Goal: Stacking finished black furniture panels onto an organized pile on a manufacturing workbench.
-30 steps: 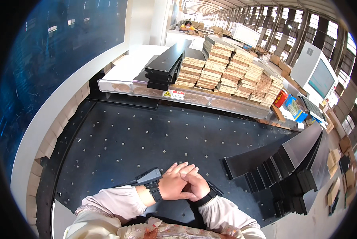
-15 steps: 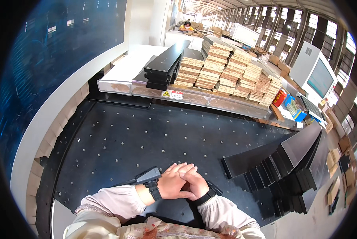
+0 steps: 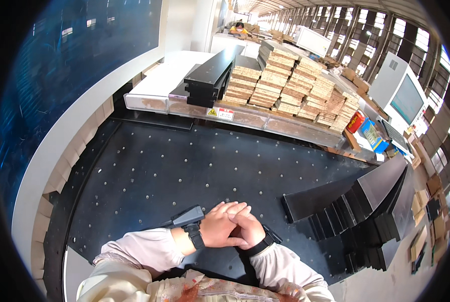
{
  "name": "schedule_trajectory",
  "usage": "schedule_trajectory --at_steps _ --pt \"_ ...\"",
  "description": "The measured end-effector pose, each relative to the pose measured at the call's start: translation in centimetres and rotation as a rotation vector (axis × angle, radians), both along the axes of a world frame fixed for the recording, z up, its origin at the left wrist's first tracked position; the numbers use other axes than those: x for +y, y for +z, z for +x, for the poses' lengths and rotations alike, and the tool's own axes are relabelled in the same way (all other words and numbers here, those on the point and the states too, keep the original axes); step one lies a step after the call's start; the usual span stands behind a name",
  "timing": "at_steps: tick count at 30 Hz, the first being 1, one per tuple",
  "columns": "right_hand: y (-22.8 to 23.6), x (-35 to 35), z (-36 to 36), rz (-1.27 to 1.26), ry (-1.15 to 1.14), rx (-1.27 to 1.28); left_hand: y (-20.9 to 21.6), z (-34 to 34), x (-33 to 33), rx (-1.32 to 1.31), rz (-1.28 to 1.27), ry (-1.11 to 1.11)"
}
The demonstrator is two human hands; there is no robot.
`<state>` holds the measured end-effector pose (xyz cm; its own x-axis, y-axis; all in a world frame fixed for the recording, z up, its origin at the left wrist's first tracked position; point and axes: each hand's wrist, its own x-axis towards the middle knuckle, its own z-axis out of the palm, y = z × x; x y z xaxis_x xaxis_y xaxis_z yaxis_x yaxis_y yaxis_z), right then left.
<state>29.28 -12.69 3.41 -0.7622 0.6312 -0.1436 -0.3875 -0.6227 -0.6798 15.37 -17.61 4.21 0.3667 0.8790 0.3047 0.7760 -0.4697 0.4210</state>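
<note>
My left hand [image 3: 217,230] and my right hand [image 3: 249,231] are clasped together above the near part of a black work table [image 3: 185,156]. The fingers overlap, and some are hidden between the palms. No tool or part shows in either hand. Each wrist wears a black strap, and a grey device [image 3: 188,216] sits beside the left one. To the right of my right hand, stacks of dark panels [image 3: 345,209] lie on the table, their ends stepped.
Beyond the table, a ledge [image 3: 245,118] carries black boards [image 3: 210,73] and stacks of chipboard strips [image 3: 280,83]. At right stand a monitor [image 3: 406,98], a red can [image 3: 354,122] and a blue box [image 3: 373,136]. A large dark blue panel [image 3: 84,75] curves along the left. Far back is another person [image 3: 238,31].
My hands stay clasped in nearly the same place. The view has shifted slightly, so the background sits a little lower and farther right.
</note>
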Motion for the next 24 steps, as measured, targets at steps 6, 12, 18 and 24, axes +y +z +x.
schedule_trajectory --at_steps 6,12,18,24 --pt "0.7 0.0 -0.4 -0.001 0.065 -0.038 0.1 -0.1 -0.1 0.023 0.017 0.022" --pt "0.0 0.2 -0.6 0.023 0.052 0.032 0.0 0.3 -0.2 0.004 -0.016 0.02" --pt "0.4 0.0 -0.3 0.007 0.039 -0.055 -0.2 0.1 -0.3 -0.002 -0.01 0.029" --pt "0.3 0.1 -0.1 0.006 0.037 -0.028 -0.4 0.3 -0.1 -0.006 -0.024 0.028"
